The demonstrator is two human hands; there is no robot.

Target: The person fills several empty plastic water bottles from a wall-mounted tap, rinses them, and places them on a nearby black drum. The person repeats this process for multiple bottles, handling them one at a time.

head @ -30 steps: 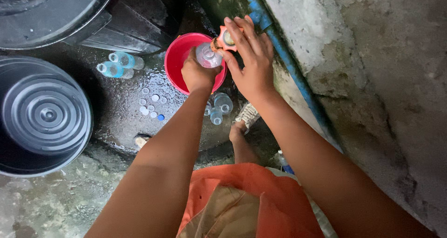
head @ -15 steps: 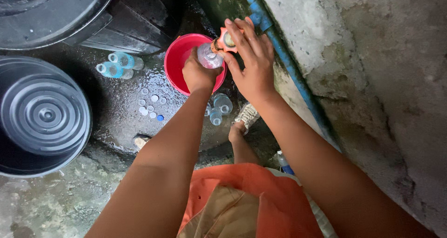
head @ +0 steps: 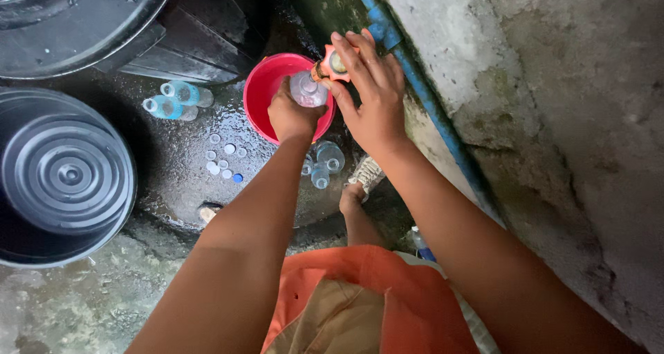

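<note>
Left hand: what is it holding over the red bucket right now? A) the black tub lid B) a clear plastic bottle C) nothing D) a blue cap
B: the left hand grips a clear plastic bottle above the red bucket, under the tap that the right hand touches.

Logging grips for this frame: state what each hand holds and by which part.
The left hand grips a clear plastic bottle around its body, above the red bucket. The right hand has its fingers on the orange tap handle.

L hand grips bottle under tap — R hand on it (over red bucket).
</note>
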